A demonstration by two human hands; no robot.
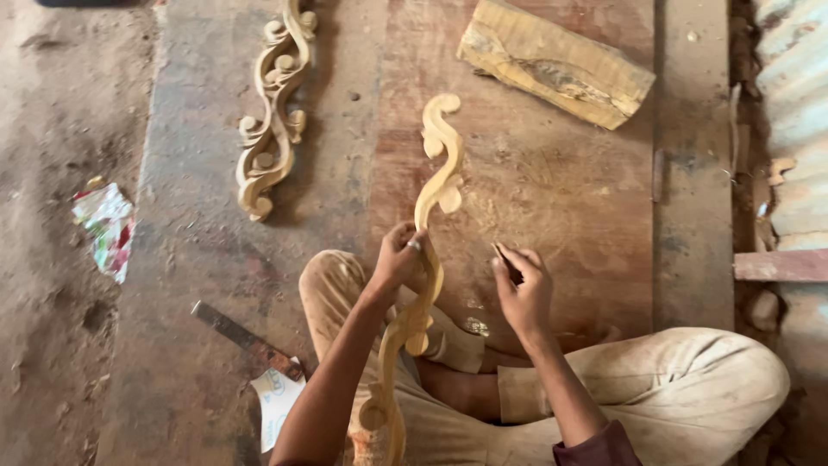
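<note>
My left hand (398,256) grips a long carved wooden scroll piece (438,177) near its middle; the piece runs from my lap up over the reddish wooden board (552,198). My right hand (522,285) is closed on a small dark piece, perhaps sandpaper (505,261), held just right of the carving and apart from it. I sit cross-legged in dusty beige trousers (690,388).
A second, wider carved scroll piece (272,112) lies on the grey slab at upper left. A rough wooden block (556,60) rests at the top. A flat metal file (246,339) and a paper scrap (276,401) lie by my left knee. Crumpled wrapper (108,226) at left; corrugated sheet (798,112) at right.
</note>
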